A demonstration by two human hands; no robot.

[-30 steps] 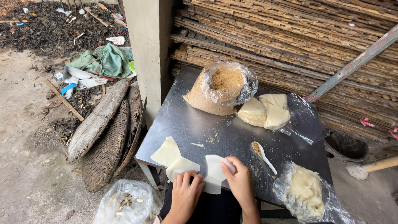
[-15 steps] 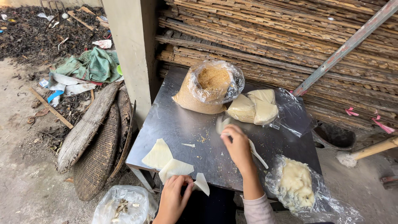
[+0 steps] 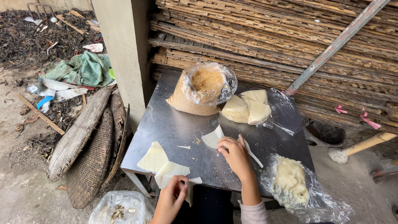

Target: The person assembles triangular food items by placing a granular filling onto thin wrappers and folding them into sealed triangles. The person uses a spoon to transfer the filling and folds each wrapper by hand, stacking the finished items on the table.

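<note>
On the steel table (image 3: 166, 124), near its middle, the right hand (image 3: 236, 155) rests palm-down with fingers curled, its fingertips pinching the edge of a pale wrapper sheet (image 3: 212, 137). The sheet lies flat on the metal, up and to the left of the hand, touching the fingertips; its long axis runs diagonally from near-left to far-right. A white spoon (image 3: 253, 154) lies just right of this hand, its handle angled toward the near-right; the bowl end is partly hidden by the hand.

At the near edge, the left hand (image 3: 171, 203) is bent inward, thumb and fingers closed on a folded wrapper piece (image 3: 191, 186) that overhangs the table's rim. Two more flat wrappers (image 3: 159, 162) lie just beside it, up and to the left, overlapping each other.

The right hand is clearly the nearer to the central sheet; the left hand is well apart from it.

At the far side stand an open bag of brown crumbs (image 3: 203, 89) and, touching it on the right, a wrapper stack (image 3: 248, 108) on clear plastic. A bag of pale filling (image 3: 292, 182) sits at the near-right corner, close to the right forearm. On the ground left of the table lie a woven basket (image 3: 89, 166) and a wooden plank (image 3: 78, 132)
</note>
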